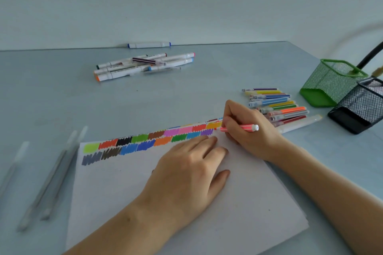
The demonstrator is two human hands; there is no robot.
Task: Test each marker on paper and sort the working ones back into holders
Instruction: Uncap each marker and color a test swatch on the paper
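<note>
A grey table (pixel 186 99) fills the view, and a white sheet of paper (pixel 165 203) lies on it near the person; every place below is given relative to this paper.

Along the paper's far edge run two rows of coloured test swatches (pixel 149 141). The left hand (pixel 186 172) lies flat on the middle of the paper, fingers straight and slightly spread, holding it down and gripping nothing. At the paper's far right corner, the right hand (pixel 246 128) has its fingers curled around a pink marker (pixel 238 128), with the tip touching the paper at the end of the swatch rows.

Just right of the paper lies a pile of thin markers (pixel 277 105). Further right are a green mesh holder (pixel 329 83) and a black mesh holder (pixel 358 107), both tipped toward the paper. Well beyond the paper lies a heap of thick white markers (pixel 143 64). Left of the paper lie several pale pens (pixel 49 172), blurred.

Risks, as a judgement: the stroke is at the very corner, so the tip could run onto the table. The right wrist sits close to the thin markers and could scatter them. If the left hand lifts, the paper may slide.
</note>
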